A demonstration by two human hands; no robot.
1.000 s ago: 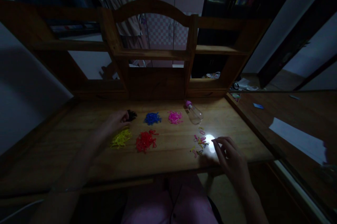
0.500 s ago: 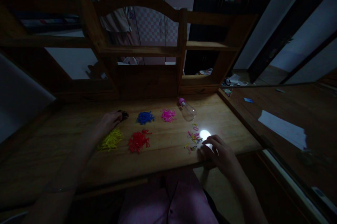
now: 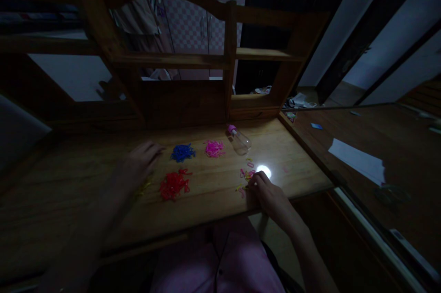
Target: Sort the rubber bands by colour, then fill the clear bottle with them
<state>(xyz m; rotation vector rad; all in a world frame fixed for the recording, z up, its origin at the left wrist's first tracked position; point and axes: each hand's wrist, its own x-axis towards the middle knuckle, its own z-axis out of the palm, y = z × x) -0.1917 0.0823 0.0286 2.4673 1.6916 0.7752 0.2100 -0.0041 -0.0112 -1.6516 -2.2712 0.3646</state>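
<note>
my right hand [image 3: 270, 194] is bunched at the mixed links [image 3: 248, 174], right of the red pile [image 3: 173, 185]; blurred left hand [image 3: 138, 164], left of it. can't tell either grip. likely light, bendy; pinch loop edges.

Worktop [image 3: 213, 187]: wooden, before you
Back, from your left: blue pile [image 3: 183, 152], pink pile [image 3: 214, 148], bottle [image 3: 242, 144] lying down
Front, from your left: yellow pile [image 3: 142, 189], partly hidden; red pile [image 3: 172, 185]; mixed pieces [image 3: 247, 174]
</note>
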